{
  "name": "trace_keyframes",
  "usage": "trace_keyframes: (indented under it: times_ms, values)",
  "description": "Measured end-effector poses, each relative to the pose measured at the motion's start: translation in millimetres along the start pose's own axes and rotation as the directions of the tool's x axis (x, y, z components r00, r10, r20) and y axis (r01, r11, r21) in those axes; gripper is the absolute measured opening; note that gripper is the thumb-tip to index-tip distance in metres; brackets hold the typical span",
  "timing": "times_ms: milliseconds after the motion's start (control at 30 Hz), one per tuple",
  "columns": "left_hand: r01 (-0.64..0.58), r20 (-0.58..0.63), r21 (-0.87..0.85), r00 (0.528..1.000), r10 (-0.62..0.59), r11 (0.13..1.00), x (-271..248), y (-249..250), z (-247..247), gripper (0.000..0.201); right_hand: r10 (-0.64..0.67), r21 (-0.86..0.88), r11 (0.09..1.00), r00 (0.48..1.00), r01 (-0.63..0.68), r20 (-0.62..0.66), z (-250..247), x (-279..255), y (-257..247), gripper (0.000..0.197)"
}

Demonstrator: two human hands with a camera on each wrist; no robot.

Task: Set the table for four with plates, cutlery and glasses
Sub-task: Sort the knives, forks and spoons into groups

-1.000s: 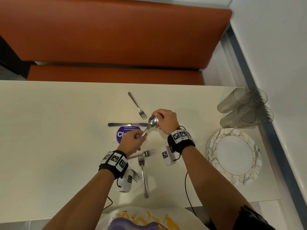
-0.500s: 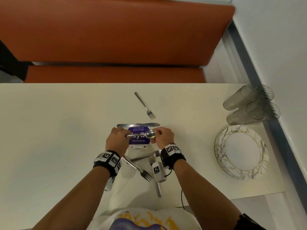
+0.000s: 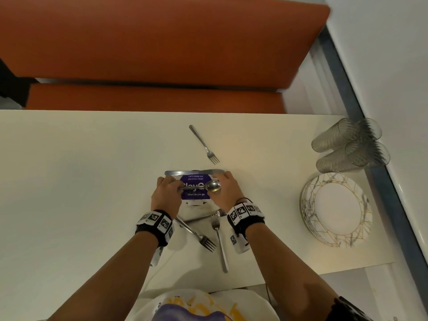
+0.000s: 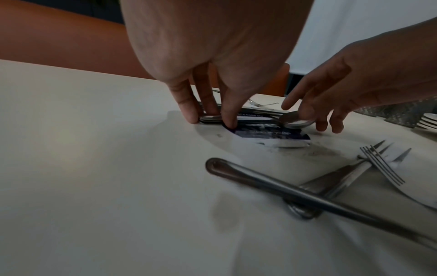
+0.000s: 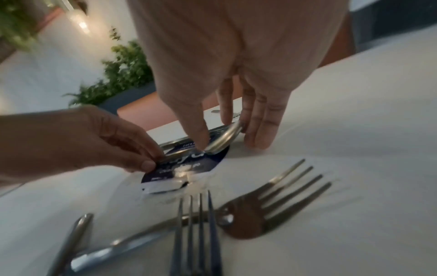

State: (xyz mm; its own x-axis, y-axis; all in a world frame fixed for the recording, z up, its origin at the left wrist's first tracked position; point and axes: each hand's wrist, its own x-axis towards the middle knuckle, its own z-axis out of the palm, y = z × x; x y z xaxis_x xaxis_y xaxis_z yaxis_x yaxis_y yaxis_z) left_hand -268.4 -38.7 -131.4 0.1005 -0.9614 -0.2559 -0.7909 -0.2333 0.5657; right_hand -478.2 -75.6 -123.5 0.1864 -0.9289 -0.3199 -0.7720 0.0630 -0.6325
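Observation:
A steel spoon (image 3: 213, 186) lies level, low over a purple sticker (image 3: 195, 193) on the cream table (image 3: 69, 193). It sits just in front of a table knife (image 3: 194, 172) that lies crosswise. My left hand (image 3: 172, 184) pinches the spoon's handle end (image 4: 208, 118). My right hand (image 3: 218, 181) holds the bowl (image 5: 224, 140) between thumb and fingers. One fork (image 3: 205, 145) lies beyond the knife. Two more forks (image 3: 199, 235) (image 3: 220, 242) and another piece of cutlery lie crossed between my wrists.
A stack of marbled plates (image 3: 310, 195) sits at the table's right end, with several glasses (image 3: 349, 147) lying on their sides behind it against the wall. An orange bench (image 3: 150, 42) runs along the far side.
The spoon went from tilted up in the air to level and low beside the knife. Both hands came down and apart along it.

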Motion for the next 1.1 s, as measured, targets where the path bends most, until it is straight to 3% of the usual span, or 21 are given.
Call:
trace_keyframes:
  times_ms: [67, 233, 567, 733, 833, 933, 1000, 1100]
  values:
    - [0.002, 0.009, 0.000, 1.000, -0.002, 1.000, 1, 1, 0, 0.015, -0.067, -0.070, 0.995, 0.997, 0.070, 0.040, -1, 1, -1, 0.046]
    - [-0.008, 0.011, -0.004, 1.000, 0.009, 1.000, 3, 9, -2, 0.015, -0.040, -0.175, 0.983, 0.997, 0.052, 0.071, -7, 8, 0, 0.032]
    - [-0.022, 0.000, 0.006, 1.000, 0.022, 1.000, 9, 17, 2, 0.014, -0.025, -0.244, 0.969, 0.998, 0.037, 0.054, -9, 11, 9, 0.037]
    - [-0.024, -0.036, 0.112, 0.999, 0.028, 0.993, 7, 19, -6, 0.020, -0.038, -0.382, 0.924, 0.998, 0.019, -0.042, -26, 6, 2, 0.050]
    - [-0.006, -0.050, 0.089, 0.999, 0.011, 0.996, 10, 18, -13, 0.022, -0.072, -0.360, 0.933, 0.991, 0.028, -0.111, -44, 18, -9, 0.038]
    - [0.009, -0.051, 0.047, 0.999, -0.006, 0.999, 13, 18, -19, 0.022, -0.106, -0.354, 0.933, 0.989, 0.064, -0.100, -55, 45, -21, 0.027]
    - [0.013, -0.061, 0.043, 0.998, -0.011, 0.999, 14, 20, -23, 0.020, -0.081, -0.356, 0.933, 0.993, 0.044, -0.089, -57, 66, -28, 0.027]
    - [0.020, -0.082, 0.030, 0.997, -0.017, 0.999, 15, 23, -28, 0.019, 0.057, -0.400, 0.914, 0.997, -0.073, -0.053, -53, 97, -34, 0.039]
